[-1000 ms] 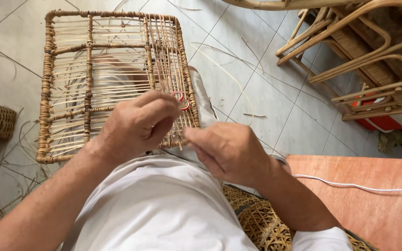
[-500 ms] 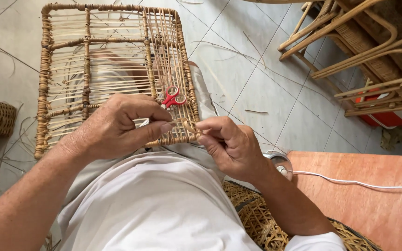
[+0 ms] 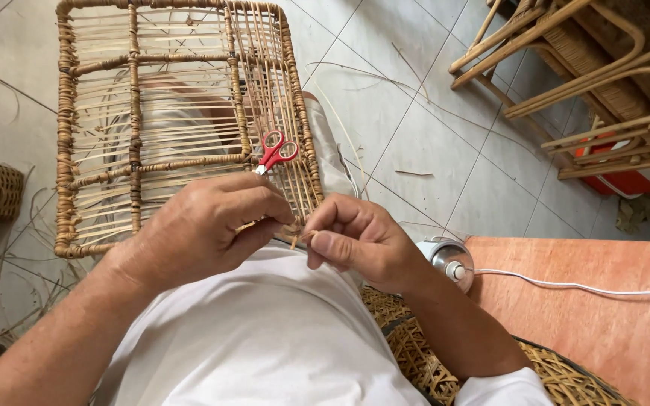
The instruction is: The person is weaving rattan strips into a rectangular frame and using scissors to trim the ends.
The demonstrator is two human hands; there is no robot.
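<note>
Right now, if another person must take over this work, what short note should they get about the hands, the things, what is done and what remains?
Left hand: closed at the near edge of the rattan frame, which lies on the lap.
Right hand: thumb and finger pinch a thin cane strip at the same edge, beside the left hand.
Red scissors: lying free on the frame, by its right side.
Done: thin strips run across most panels; the right column is woven more densely.
Left: the strip end in the grip is still loose. Spare strips lie on the tiled floor.
</note>
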